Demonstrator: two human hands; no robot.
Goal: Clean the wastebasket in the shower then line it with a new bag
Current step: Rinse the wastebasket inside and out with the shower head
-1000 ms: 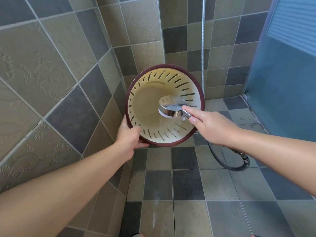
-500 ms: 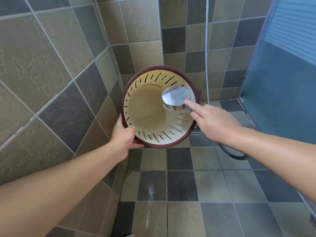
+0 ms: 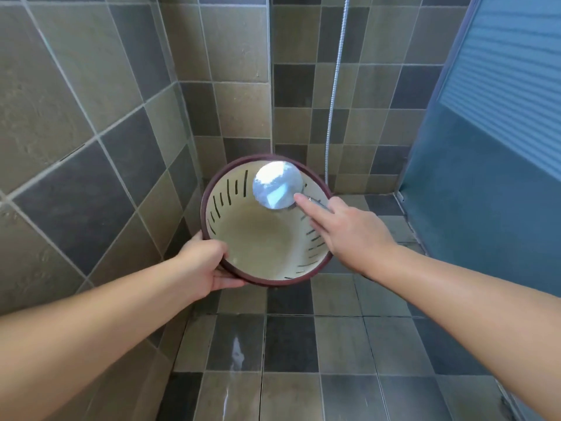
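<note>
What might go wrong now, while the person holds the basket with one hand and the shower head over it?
1. The cream slotted wastebasket with the dark red rim is held by the left hand at one edge only; it may slip or tip.
2. The right hand aims the chrome shower head near the slots, so water may spray out onto the tiled floor.

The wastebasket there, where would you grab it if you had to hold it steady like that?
By the dark rim of the wastebasket, from the near-left side, where the left hand grips it. The rim is a firm raised lip, the slotted wall below looks thinner, and the right hand holds the shower head over the far-right part.
</note>
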